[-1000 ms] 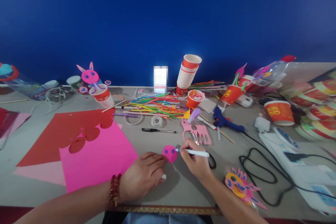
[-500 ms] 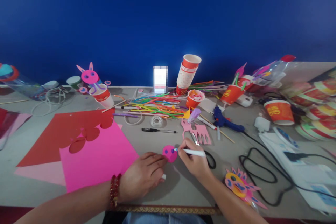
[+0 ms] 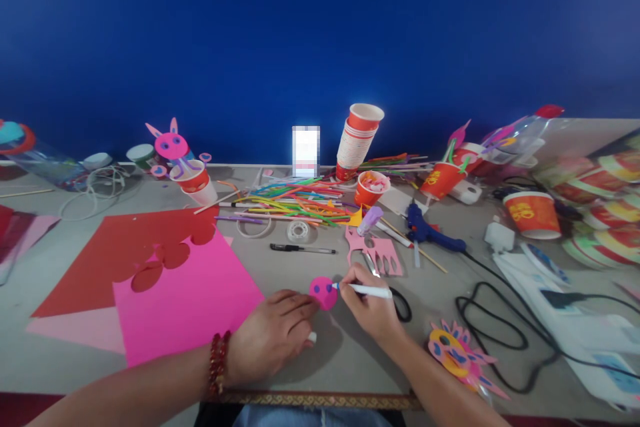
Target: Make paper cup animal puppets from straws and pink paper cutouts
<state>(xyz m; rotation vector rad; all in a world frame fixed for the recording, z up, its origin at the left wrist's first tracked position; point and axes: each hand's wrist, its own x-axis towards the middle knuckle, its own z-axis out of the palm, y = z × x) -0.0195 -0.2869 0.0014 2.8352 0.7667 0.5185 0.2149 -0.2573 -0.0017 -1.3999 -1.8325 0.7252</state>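
Observation:
A pink foam-paper circle (image 3: pixel 324 302) with two purple-blue dots on it lies on the table in front of me. The fingertips of my left hand (image 3: pixel 273 333) press its left edge. A small white piece (image 3: pixel 313 337), which looks like the marker's cap, pokes out from under the curled fingers of that hand. My right hand (image 3: pixel 369 310) grips a white marker (image 3: pixel 371 291) in a writing hold. Its bluish tip meets the circle at the right-hand dot. Scissors (image 3: pixel 401 305) lie partly hidden behind my right hand.
Pink (image 3: pixel 200 307) and red sheets (image 3: pixel 95 260) lie at left. Ahead are a black pen (image 3: pixel 303 249), a tape roll (image 3: pixel 299 231), colourful pipe cleaners (image 3: pixel 295 200) and stacked paper cups (image 3: pixel 357 140). To the right lie a blue glue gun (image 3: pixel 433 232), its black cable and a flower-like paper face (image 3: pixel 455 353).

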